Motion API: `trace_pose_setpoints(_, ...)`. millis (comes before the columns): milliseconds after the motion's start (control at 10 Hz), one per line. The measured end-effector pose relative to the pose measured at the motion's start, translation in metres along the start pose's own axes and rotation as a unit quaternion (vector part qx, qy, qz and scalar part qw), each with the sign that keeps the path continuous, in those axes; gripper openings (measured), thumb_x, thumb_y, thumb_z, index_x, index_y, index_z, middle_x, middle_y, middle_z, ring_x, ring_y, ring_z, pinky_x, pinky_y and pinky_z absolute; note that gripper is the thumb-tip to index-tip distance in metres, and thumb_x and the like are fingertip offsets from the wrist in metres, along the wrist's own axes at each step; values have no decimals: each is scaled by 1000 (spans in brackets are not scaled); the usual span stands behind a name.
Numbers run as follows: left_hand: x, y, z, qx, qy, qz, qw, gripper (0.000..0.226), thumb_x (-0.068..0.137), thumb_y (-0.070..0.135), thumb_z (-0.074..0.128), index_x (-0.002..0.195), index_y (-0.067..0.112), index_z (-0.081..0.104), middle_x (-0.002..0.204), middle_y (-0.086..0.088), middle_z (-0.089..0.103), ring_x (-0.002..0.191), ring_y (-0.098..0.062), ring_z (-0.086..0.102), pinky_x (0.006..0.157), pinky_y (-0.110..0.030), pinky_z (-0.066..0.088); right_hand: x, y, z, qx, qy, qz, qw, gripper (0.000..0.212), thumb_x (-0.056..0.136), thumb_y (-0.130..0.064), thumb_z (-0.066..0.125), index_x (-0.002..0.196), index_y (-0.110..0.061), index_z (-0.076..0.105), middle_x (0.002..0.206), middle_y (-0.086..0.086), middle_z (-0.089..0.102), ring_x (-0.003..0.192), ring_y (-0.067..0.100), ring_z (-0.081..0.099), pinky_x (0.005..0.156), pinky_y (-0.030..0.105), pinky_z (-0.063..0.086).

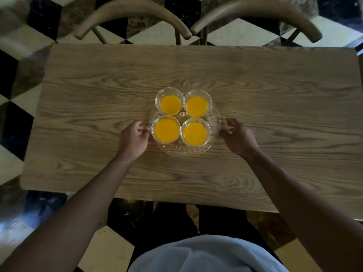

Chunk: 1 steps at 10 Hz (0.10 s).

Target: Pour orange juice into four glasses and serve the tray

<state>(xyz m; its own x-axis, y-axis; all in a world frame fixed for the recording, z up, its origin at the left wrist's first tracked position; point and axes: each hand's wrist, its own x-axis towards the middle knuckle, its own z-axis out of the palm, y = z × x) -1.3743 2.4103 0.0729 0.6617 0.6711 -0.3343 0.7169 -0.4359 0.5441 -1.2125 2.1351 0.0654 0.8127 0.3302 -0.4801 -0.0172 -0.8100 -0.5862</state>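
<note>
- All four glasses have juice in them, so I think the pouring is done. No jug or bottle is in sight.
- What is left is the serving. The tray point(215, 122) sits flat on the table point(275, 95), so it may already be served, or it may be about to be lifted. I cannot tell which.
- The tray is clear glass and round, near the middle of the table.
- The glasses stand close in a square: one at 11 o'clock point(170, 104), one at 1 o'clock point(197, 105), one at 7 o'clock point(166, 130), one at 5 o'clock point(195, 133).
- The juice is bright yellow-orange.
- The left hand point(133, 138) is at 9 o'clock, fingers curled, right by the rim.
- The right hand point(238, 136) is at 3 o'clock, fingertips at the rim. I cannot tell if either hand grips it.
- Two chairs point(133, 8) stand at the far side.
</note>
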Motion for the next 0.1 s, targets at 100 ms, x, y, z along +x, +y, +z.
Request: trace_pose_setpoints(100,-7,7,-4,5,18,-17,1000,44,103,24,61,141,4,56,131,-10,70,115,-25,69,87,-25,43,1,0,-3,-33,-6,-10,999,60,95,-36,65,148,-13,50,144,13,61,128,32,60,102,36,46)
